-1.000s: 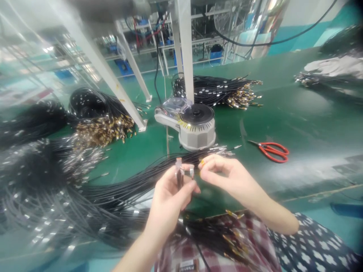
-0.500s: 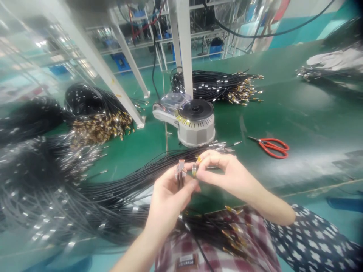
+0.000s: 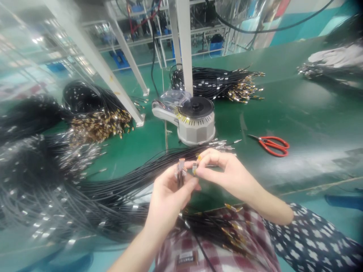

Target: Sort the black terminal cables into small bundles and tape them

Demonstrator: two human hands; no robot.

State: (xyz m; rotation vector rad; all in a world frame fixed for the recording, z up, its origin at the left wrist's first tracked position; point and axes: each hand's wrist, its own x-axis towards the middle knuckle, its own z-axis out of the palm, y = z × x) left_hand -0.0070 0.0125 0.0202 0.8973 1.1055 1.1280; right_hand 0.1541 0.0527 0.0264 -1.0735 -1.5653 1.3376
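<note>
My left hand [image 3: 170, 194] is closed around a small bunch of black cables whose metal connector ends [image 3: 181, 166] stick up above the fingers. Right beside it, my right hand [image 3: 219, 166] pinches a single small metal connector [image 3: 194, 168] between thumb and index finger; a bit of yellow shows at those fingertips. Under and behind both hands runs a long bundle of black cables [image 3: 136, 170] with silvery ends. More cables with yellowish ends [image 3: 234, 230] lie across my lap, over a checked apron [image 3: 187, 245].
A round grey tape dispenser [image 3: 196, 128] stands just beyond my hands, by a white post [image 3: 185, 49]. Red-handled scissors or snips [image 3: 273, 146] lie at right. Cable coils [image 3: 96, 121] pile up at left, with another coil [image 3: 210, 81] behind the dispenser. White gloves [image 3: 334, 56] lie far right.
The view shifts very slightly. Both hands keep nearly the same pose, with the connector in my right hand still close beside the bunch in my left.
</note>
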